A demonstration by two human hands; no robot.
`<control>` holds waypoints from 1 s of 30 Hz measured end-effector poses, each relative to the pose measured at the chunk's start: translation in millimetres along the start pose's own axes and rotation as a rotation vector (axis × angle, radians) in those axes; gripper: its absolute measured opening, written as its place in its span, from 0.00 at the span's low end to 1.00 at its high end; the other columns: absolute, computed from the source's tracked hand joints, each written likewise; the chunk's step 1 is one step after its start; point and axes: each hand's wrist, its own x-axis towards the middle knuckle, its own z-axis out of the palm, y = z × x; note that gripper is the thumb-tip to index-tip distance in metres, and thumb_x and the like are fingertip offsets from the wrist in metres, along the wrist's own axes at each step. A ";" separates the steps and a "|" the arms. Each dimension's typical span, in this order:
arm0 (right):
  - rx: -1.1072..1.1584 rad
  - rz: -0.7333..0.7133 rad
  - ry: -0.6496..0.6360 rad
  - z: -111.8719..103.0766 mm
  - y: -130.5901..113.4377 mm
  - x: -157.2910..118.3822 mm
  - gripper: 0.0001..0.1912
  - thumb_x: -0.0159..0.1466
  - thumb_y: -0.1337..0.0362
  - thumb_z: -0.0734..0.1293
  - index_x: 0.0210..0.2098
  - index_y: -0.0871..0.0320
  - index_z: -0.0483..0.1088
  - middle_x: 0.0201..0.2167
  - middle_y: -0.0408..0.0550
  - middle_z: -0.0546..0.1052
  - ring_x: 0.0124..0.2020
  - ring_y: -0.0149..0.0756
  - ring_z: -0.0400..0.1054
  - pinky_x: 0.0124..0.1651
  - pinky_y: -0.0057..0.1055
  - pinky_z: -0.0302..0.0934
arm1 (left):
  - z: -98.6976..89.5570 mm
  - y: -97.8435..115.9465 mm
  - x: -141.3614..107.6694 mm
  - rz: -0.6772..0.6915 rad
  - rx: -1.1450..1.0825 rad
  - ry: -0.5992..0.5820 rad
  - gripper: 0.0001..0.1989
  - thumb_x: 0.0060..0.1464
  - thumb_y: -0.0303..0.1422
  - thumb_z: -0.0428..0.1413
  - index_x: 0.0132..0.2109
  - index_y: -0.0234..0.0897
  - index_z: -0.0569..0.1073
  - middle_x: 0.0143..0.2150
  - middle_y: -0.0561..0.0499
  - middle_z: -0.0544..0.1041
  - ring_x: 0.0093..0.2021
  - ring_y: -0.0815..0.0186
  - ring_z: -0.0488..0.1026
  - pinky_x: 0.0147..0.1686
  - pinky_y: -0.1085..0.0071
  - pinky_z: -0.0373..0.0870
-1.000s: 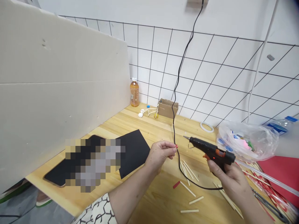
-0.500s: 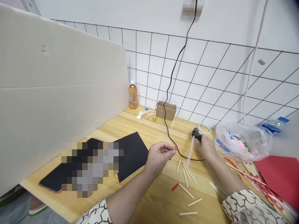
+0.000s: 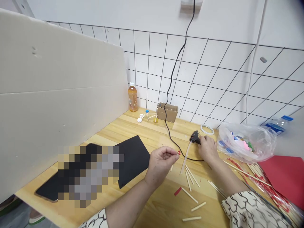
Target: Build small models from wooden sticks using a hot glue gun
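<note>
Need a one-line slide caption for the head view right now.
Left hand pinches a small red-and-white piece; right hand holds a black glue gun at a wooden table.

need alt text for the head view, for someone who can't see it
A person's left hand pinches a small red piece while the right hand holds a black glue gun at a wooden table. Short pale sticks lie nearby.

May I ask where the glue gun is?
In the head view, the glue gun is right of centre, at the right hand, near the white tape roll.
</note>
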 end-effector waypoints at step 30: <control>1.262 -0.053 -0.508 -43.8 -43.7 -96.6 0.13 0.52 0.56 0.69 0.32 0.60 0.71 0.27 0.44 0.73 0.28 0.31 0.64 0.32 0.28 0.59 | 1.8 -5.8 -9.6 0.098 0.164 -0.114 0.03 0.43 0.28 0.58 0.29 0.33 0.73 0.29 0.49 0.74 0.32 0.68 0.70 0.35 0.74 0.67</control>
